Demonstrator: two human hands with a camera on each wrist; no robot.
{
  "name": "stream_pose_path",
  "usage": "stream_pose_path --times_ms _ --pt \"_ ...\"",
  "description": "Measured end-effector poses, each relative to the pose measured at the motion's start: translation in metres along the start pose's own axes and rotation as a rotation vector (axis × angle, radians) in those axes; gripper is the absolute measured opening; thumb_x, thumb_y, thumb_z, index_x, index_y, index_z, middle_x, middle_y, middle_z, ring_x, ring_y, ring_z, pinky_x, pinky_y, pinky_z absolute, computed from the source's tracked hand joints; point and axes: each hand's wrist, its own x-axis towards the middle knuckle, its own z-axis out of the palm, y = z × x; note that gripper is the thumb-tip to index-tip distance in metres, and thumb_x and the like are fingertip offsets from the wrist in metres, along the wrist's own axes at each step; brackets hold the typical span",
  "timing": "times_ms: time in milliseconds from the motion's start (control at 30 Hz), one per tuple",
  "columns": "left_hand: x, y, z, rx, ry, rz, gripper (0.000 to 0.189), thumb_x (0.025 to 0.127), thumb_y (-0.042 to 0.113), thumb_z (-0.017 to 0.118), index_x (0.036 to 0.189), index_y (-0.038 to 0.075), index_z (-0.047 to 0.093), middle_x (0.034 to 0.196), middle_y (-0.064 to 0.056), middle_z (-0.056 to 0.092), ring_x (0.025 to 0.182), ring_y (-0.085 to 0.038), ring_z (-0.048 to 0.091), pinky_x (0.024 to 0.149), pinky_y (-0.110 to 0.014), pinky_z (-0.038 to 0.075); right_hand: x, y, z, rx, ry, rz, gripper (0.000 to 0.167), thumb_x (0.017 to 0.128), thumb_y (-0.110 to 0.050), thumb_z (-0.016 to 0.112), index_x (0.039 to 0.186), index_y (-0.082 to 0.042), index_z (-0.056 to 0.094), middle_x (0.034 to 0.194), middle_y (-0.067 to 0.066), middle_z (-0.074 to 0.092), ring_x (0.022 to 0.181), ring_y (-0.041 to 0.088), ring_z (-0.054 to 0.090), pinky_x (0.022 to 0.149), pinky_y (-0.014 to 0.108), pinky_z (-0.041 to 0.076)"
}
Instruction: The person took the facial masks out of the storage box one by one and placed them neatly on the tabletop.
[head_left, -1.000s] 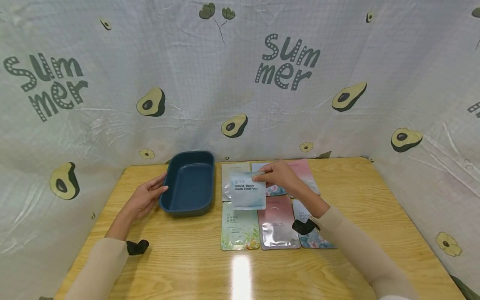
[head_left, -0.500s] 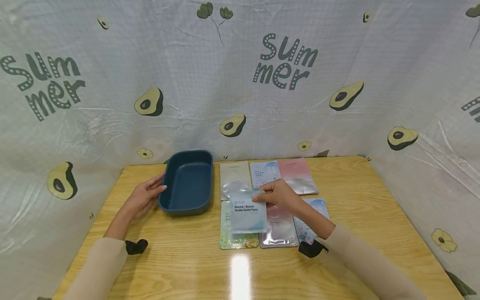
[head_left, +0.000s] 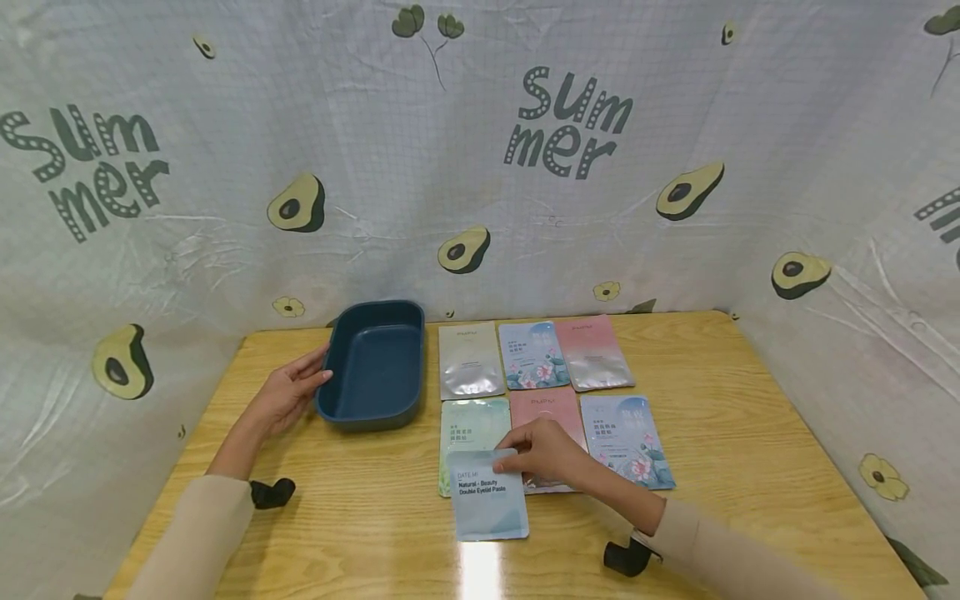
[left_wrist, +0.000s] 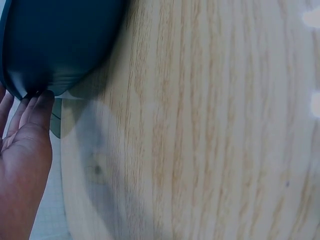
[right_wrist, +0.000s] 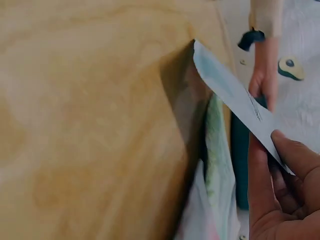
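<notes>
My right hand (head_left: 543, 452) pinches a pale blue sachet (head_left: 489, 508) by its upper right corner, thumb on the printed face. The print reads "Natural - Beauty Double Eyelid Paste". In the right wrist view the sachet (right_wrist: 227, 85) slants over the wood, its far edge near the tabletop. It overlaps the lower part of a green floral packet (head_left: 472, 425) in the head view. At the left, my left hand (head_left: 288, 392) holds the side of a dark blue rectangular bin (head_left: 367, 422), thumb at the rim and fingers against the outer wall. Inside, the bin's floor is bare.
Flat packets lie in two rows of three on the wooden table (head_left: 345, 517): a cream-silver one (head_left: 471, 362), two blue floral ones, such as the back one (head_left: 534, 354), and pink ones, such as the back right one (head_left: 596, 354). An avocado-print sheet (head_left: 375, 150) hangs behind.
My right hand has brought the pale blue sachet from over the back row toward the table's front, past the green packet. The left hand and the bin stay in place.
</notes>
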Motion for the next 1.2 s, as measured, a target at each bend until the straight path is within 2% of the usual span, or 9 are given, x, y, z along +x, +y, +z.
stream_pose_path --times_ms 133,300,467,600,933,1200 --pt "-0.001 0.000 0.000 -0.006 0.001 0.003 0.076 0.105 0.015 0.058 0.164 0.012 0.009 0.169 -0.017 -0.004 0.153 -0.029 0.005 0.093 -0.009 0.047 -0.007 0.004 0.014 -0.084 0.019 -0.033 0.009 0.085 -0.019 0.084 0.091 -0.012 0.081 0.075 -0.005 0.075 0.060 0.007 0.064 0.052 0.022 0.053" --pt "0.001 -0.003 0.000 0.008 -0.006 0.011 0.076 0.105 0.016 0.057 0.164 0.011 0.009 0.169 -0.018 -0.003 0.154 -0.030 0.005 0.093 -0.008 0.046 -0.016 0.005 0.026 -0.324 0.074 -0.142 0.008 0.084 -0.021 0.085 0.086 -0.015 0.080 0.075 -0.009 0.072 0.064 -0.002 0.054 0.056 0.018 0.045" --pt "0.000 -0.004 0.000 0.004 -0.001 0.007 0.076 0.105 0.017 0.058 0.164 0.012 0.009 0.169 -0.017 -0.002 0.154 -0.030 0.006 0.096 -0.009 0.046 -0.023 0.001 0.035 -0.424 0.079 -0.142 0.010 0.083 -0.023 0.085 0.085 -0.015 0.079 0.078 -0.009 0.073 0.069 -0.002 0.060 0.062 0.019 0.051" --pt "0.000 -0.002 0.002 0.010 -0.003 0.015 0.076 0.105 0.016 0.057 0.164 0.012 0.010 0.169 -0.018 -0.001 0.154 -0.032 0.006 0.096 -0.008 0.045 -0.026 0.000 0.039 -0.453 0.086 -0.153 0.010 0.084 -0.022 0.085 0.088 -0.014 0.080 0.080 -0.008 0.074 0.071 -0.003 0.061 0.064 0.019 0.053" --pt "0.000 -0.003 0.000 0.011 0.002 0.024 0.075 0.105 0.016 0.058 0.164 0.012 0.012 0.169 -0.018 0.001 0.154 -0.031 0.007 0.098 -0.009 0.044 -0.028 0.004 0.043 -0.414 0.084 -0.162 0.014 0.084 -0.023 0.084 0.093 -0.013 0.080 0.085 -0.008 0.075 0.074 -0.004 0.061 0.066 0.018 0.053" --pt "0.001 -0.003 0.000 -0.002 -0.002 0.031 0.075 0.105 0.014 0.057 0.164 0.010 0.011 0.169 -0.019 0.001 0.154 -0.033 0.007 0.096 -0.008 0.045 -0.030 0.003 0.048 -0.469 0.061 -0.171 0.015 0.086 -0.025 0.083 0.096 -0.014 0.079 0.089 -0.009 0.075 0.081 -0.003 0.063 0.072 0.019 0.055"
